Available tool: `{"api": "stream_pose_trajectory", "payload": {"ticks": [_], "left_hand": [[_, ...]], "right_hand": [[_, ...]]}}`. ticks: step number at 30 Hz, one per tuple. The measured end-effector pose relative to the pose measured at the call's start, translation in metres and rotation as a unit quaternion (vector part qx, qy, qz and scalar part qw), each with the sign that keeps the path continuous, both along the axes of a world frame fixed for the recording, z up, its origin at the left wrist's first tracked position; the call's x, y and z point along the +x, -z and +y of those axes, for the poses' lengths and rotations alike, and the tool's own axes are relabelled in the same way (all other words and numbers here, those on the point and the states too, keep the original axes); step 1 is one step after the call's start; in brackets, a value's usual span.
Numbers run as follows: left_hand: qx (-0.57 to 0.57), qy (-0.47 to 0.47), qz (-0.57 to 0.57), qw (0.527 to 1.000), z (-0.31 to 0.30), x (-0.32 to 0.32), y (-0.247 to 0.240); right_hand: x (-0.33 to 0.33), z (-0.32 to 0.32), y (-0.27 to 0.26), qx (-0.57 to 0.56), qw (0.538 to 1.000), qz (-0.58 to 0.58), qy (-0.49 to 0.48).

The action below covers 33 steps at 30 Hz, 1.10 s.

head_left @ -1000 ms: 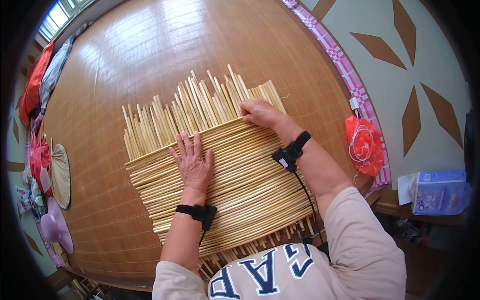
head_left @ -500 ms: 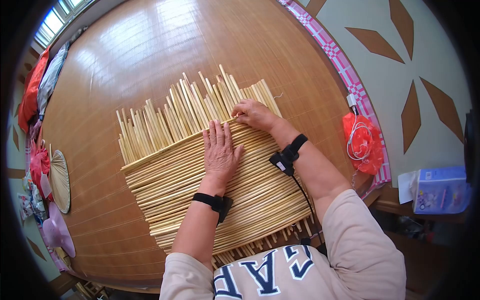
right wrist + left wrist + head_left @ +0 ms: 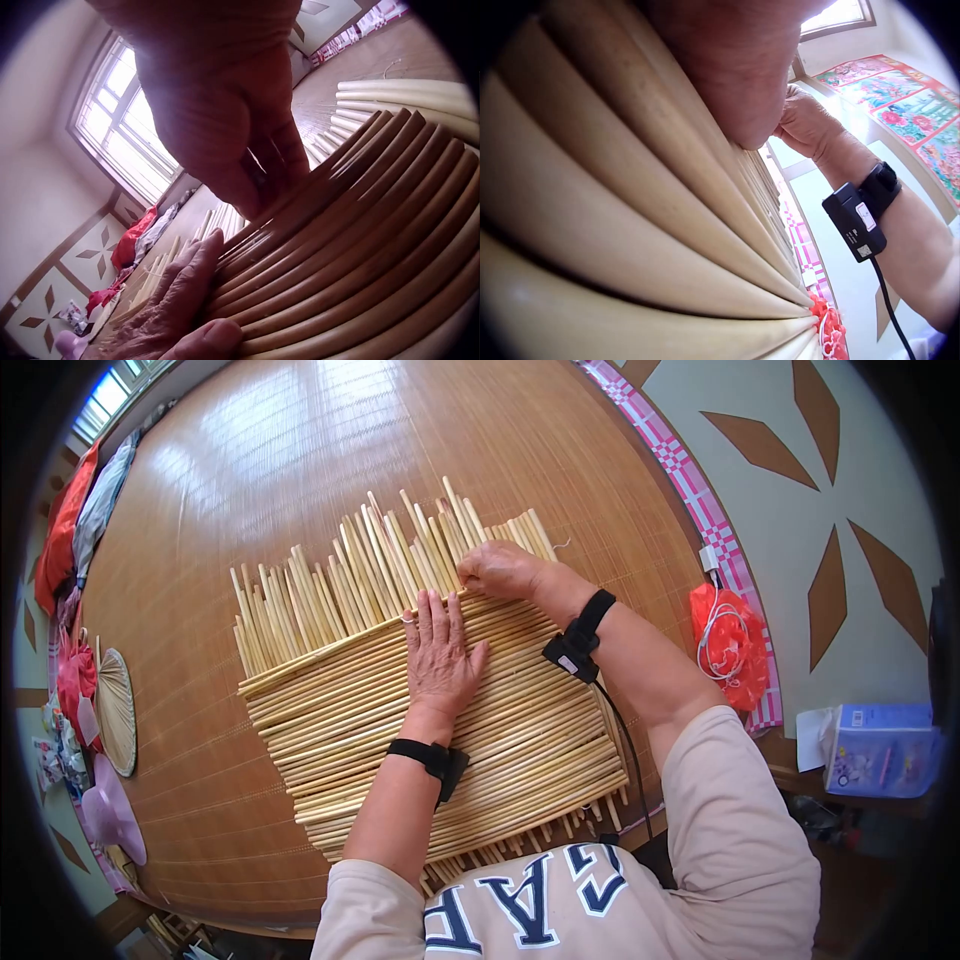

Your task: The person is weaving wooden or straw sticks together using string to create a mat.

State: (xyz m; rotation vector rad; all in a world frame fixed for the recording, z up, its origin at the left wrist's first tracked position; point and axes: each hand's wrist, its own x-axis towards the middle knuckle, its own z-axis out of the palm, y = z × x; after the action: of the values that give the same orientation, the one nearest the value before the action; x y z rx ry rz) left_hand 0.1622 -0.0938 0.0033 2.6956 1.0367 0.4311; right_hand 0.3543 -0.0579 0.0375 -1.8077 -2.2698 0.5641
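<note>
Thin pale wooden sticks [image 3: 350, 740] lie side by side in a broad layer, across other sticks [image 3: 405, 550] that stick out beyond its far edge. My left hand [image 3: 441, 660] rests flat on the layer, fingers straight, fingertips at the far edge stick. Just to its right, my right hand [image 3: 505, 570] has its fingers curled down at the edge stick [image 3: 330, 646], pinching there. The right wrist view shows those curled fingers [image 3: 281, 154] right at the edge, their tips partly hidden, with the left hand [image 3: 172, 300] close by.
A woven brown mat [image 3: 200, 760] lies under the sticks. A hand fan [image 3: 117, 710] and a pink hat [image 3: 112, 820] are at the left. A red plastic bag [image 3: 727, 645] with a white cable lies at the right, near a purple tissue pack [image 3: 880, 750].
My left hand has slid right along the layer, close to the right hand. The right hand has shifted slightly left along the far edge, its fingers still curled there.
</note>
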Motion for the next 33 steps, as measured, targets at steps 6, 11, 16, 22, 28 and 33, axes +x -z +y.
{"api": "stream_pose_trajectory", "payload": {"ticks": [6,11,16,22,28,33], "left_hand": [[0.011,-0.004,-0.024,1.0,0.0,0.0,0.0],[0.012,0.001,-0.004,1.0,0.001,0.0,0.002],[-0.004,-0.005,-0.005,1.0,0.002,0.0,-0.003],[-0.001,0.001,-0.005,1.0,0.003,-0.001,-0.001],[0.014,0.018,-0.008,1.0,0.002,-0.002,0.001],[-0.001,0.052,0.009,0.999,0.002,-0.005,0.0]], "right_hand": [[-0.004,-0.007,0.002,0.09,0.984,-0.107,-0.107],[-0.003,-0.011,0.006,0.197,0.952,-0.172,-0.16],[-0.001,-0.006,0.01,0.211,0.929,-0.234,-0.196],[0.002,-0.002,0.01,0.187,0.953,-0.151,-0.184],[0.001,-0.002,0.006,0.113,0.976,-0.117,-0.148],[0.003,0.006,0.01,0.08,0.983,-0.107,-0.126]]}}
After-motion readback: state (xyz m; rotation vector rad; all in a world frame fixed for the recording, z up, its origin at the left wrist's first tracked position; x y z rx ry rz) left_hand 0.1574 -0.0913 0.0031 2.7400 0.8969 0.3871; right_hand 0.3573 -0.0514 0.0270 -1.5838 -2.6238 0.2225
